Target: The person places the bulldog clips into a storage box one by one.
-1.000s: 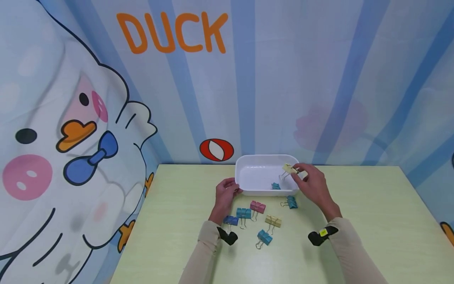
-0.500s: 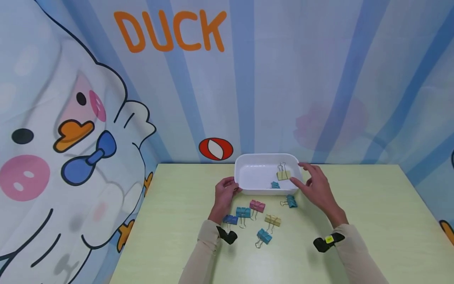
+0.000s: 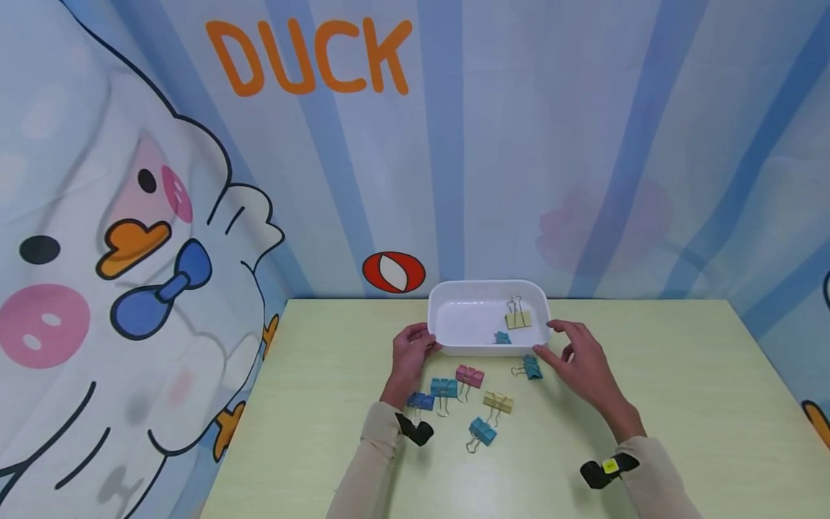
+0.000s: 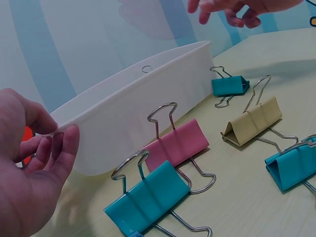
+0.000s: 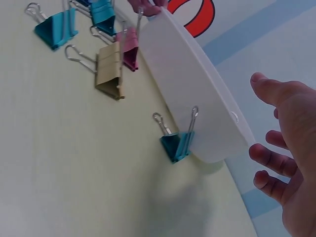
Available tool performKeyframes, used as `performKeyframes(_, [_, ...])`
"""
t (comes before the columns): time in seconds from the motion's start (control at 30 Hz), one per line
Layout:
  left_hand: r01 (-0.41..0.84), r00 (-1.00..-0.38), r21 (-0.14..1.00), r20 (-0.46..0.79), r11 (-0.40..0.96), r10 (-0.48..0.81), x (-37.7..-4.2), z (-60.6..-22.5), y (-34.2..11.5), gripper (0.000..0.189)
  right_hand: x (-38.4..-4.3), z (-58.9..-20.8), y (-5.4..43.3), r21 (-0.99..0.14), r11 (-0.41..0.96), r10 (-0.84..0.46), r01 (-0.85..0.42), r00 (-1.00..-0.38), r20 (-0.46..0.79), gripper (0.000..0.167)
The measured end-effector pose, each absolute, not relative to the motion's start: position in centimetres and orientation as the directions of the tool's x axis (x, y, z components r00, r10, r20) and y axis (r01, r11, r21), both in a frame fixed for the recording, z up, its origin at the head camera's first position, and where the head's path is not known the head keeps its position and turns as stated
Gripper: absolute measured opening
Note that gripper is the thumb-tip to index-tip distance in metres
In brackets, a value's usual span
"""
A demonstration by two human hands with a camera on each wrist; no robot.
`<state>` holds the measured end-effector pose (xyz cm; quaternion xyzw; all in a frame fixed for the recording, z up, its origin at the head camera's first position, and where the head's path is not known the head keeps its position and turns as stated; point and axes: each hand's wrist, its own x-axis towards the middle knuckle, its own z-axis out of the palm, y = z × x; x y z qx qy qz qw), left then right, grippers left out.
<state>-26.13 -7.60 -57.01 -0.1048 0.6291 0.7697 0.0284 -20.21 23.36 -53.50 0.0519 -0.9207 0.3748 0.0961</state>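
My left hand (image 3: 411, 355) pinches the left front corner of a white plastic tray (image 3: 467, 351) between thumb and fingers. Inside the tray, toward its right end, lie a yellow binder clip (image 3: 518, 319) and a small teal binder clip (image 3: 502, 337). My right hand (image 3: 581, 362) hovers by the tray's right end, fingers spread and holding nothing, as the right wrist view also shows. Just below that hand a teal binder clip (image 3: 532, 367) lies on the table close to the tray's front wall.
In front of the tray lie more binder clips: pink (image 3: 470, 375), teal (image 3: 444, 388), blue (image 3: 421, 401) beside the left wrist, yellow (image 3: 498, 402) and another teal clip (image 3: 483, 431). The pale wooden table (image 3: 311, 432) meets a printed backdrop (image 3: 506, 144) right behind the tray.
My right hand let go of the yellow binder clip, which now lies in the tray, and drew back down and to the right. The left hand kept its hold on the tray.
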Motion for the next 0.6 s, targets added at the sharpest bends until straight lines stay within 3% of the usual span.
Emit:
performKeyframes(0.27, [-0.186,-0.974,0.961,-0.208,-0.205,-0.092,-26.3,-57.2,-7.5,0.037,-18.8,-56.3,23.7,-0.684,0.702,-0.057,-0.196,-0.974,0.22,0.047])
performKeyframes(0.6, [-0.204,-0.973,0.956,-0.222,-0.209,-0.066,-26.5,-57.3,-7.6,0.042,-18.2,-58.9,23.6,-0.657,0.74,-0.065,-0.145,-0.987,0.144,0.046])
